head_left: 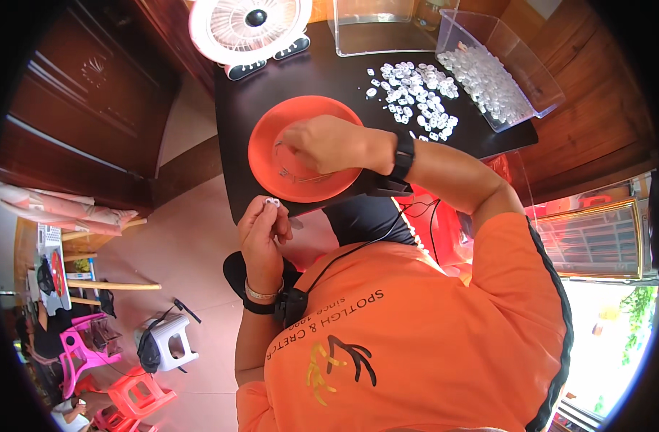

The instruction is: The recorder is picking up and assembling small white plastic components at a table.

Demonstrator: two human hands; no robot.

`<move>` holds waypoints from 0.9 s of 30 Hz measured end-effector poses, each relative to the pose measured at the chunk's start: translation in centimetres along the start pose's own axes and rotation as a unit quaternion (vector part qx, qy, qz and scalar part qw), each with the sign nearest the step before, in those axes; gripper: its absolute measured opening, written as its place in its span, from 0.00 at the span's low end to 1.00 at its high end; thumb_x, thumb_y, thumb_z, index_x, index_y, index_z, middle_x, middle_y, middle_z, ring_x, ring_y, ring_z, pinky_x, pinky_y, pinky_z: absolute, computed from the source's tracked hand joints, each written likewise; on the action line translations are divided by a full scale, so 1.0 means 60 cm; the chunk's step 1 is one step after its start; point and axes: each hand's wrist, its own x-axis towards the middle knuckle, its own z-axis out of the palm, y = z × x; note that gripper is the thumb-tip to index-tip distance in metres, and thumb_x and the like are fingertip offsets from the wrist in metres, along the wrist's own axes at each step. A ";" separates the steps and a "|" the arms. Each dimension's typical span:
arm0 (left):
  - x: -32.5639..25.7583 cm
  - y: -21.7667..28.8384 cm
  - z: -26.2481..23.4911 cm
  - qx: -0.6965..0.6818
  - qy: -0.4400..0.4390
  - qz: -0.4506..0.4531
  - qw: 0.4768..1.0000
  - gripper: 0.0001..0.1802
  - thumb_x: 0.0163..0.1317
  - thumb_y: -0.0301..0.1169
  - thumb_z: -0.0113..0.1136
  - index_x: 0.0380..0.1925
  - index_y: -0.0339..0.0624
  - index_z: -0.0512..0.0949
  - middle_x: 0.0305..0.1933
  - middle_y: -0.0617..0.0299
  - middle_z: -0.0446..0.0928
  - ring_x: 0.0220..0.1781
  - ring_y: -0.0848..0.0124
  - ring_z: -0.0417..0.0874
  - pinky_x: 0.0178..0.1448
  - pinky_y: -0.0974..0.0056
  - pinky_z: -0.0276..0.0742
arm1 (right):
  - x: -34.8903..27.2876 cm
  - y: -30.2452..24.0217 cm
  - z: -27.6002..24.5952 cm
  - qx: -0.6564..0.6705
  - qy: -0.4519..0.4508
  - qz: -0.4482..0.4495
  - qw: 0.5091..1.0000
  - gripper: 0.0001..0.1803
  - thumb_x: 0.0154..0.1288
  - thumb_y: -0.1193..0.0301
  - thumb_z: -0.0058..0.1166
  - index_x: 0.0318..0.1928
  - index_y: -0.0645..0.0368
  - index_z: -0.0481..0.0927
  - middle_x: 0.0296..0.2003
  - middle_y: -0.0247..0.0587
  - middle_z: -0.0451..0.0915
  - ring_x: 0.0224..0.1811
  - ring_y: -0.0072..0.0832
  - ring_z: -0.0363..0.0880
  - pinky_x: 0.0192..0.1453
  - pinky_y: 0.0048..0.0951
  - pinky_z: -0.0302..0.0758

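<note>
Left hand [263, 229] pinching a small white plastic piece [272, 202] between fingertips, held just off the near edge of the dark worktop [322, 72], near-left of the orange bowl [300, 147]. Right hand [329, 142] down inside the bowl, fingers curled over thin wire parts [297, 175] on the bowl floor; whether closed on one, cannot tell. Advice for the pick: isolate a single wire against the bowl floor, roll it up with thumb and index, lift clear before moving so no neighbours tangle. Keep the white piece level in the left pinch with its opening facing the incoming wire, steady close to the bowl rim for a short transfer. Loose pile of white pieces [419, 97] far right of the bowl, clear plastic bin [542, 83] with more at the far right corner, small white fan [250, 25] at the far edge: well apart, no interference.
</note>
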 end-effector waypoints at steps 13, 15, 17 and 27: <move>-0.008 0.018 0.043 0.063 -0.029 0.057 0.996 0.13 0.68 0.32 0.44 0.27 0.37 0.69 0.19 0.69 0.60 0.19 0.80 0.59 0.24 0.73 0.55 | -0.070 -0.098 -0.029 0.678 0.090 0.145 0.715 0.06 0.66 0.69 0.56 0.35 0.59 0.76 0.28 0.26 0.77 0.28 0.13 0.75 0.36 0.16 0.73; -0.009 0.016 0.046 0.076 -0.028 0.059 0.995 0.12 0.68 0.32 0.45 0.27 0.37 0.69 0.19 0.69 0.60 0.19 0.81 0.58 0.24 0.74 0.55 | -0.072 -0.109 -0.031 0.679 0.091 0.162 0.710 0.07 0.66 0.68 0.56 0.34 0.58 0.76 0.27 0.26 0.77 0.28 0.14 0.75 0.34 0.16 0.73; -0.010 0.013 0.046 0.093 -0.018 0.074 0.993 0.11 0.67 0.32 0.45 0.28 0.37 0.70 0.20 0.69 0.61 0.20 0.81 0.58 0.24 0.74 0.54 | -0.072 -0.115 -0.023 0.685 0.094 0.172 0.702 0.10 0.66 0.66 0.56 0.32 0.58 0.77 0.25 0.27 0.76 0.26 0.13 0.73 0.30 0.15 0.70; -0.015 0.017 0.050 0.109 -0.022 0.060 0.992 0.11 0.66 0.32 0.46 0.28 0.37 0.70 0.19 0.70 0.60 0.19 0.81 0.58 0.24 0.74 0.54 | -0.073 -0.127 -0.003 0.672 0.094 0.152 0.719 0.10 0.67 0.66 0.56 0.32 0.59 0.77 0.25 0.27 0.76 0.27 0.13 0.71 0.31 0.17 0.68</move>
